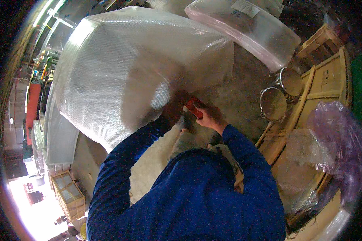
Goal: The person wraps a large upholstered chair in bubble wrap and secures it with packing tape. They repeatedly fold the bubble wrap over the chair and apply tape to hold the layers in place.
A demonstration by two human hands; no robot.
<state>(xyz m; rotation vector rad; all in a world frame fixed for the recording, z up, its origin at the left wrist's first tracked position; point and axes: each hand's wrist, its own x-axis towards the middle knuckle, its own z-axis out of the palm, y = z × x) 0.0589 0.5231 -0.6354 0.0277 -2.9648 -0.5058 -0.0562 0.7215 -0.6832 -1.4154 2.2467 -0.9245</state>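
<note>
My right hand (211, 119) is closed around a red hand-held tool (194, 107). Its far end runs into shadow, so its exact kind does not show. Close by on the left, my left hand (172, 111) lies in deep shadow against the lower edge of a large bubble-wrapped bundle (108, 68). The fingers of that hand are too dark to make out. Clear bubble wrap covers the bundle's top and sides, and a broad dark shadow falls across its near right part. My legs and shoes are partly visible below the hands.
A second wrapped piece (245, 32) lies far right. Two round metal-rimmed drums (273, 105) stand beside a wooden crate panel (323, 84) on the right. Purplish plastic film (342, 140) is heaped on it. A wooden crate (68, 193) sits lower left, near a bright opening.
</note>
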